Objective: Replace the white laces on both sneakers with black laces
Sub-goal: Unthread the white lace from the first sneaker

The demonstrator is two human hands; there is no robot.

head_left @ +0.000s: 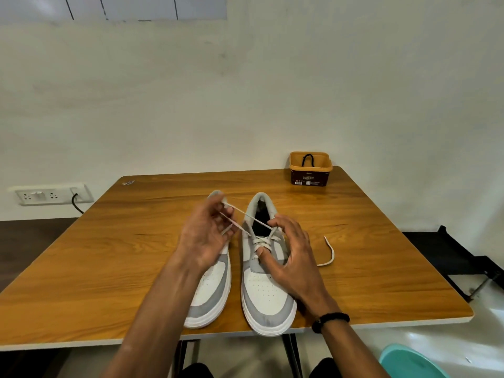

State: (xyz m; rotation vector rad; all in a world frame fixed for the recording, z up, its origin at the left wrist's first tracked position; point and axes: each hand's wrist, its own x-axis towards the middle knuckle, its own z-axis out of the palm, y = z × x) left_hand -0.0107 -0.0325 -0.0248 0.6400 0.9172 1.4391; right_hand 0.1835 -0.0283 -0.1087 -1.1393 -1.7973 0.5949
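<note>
Sneakers (268,290) on wooden table (109,255) against white wall (245,91)

Bare table (114,268) wide on my left. Right side: loose white lace end (328,255) lies near the sneaker (266,290). Tub (311,170) stands at far edge, well apart; wall behind.

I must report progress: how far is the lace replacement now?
Done: nothing finished. In hand: the left hand pulls the white lace out of the right sneaker while the right hand rests on it. Left: the left sneaker; black laces wait in the tub.
</note>
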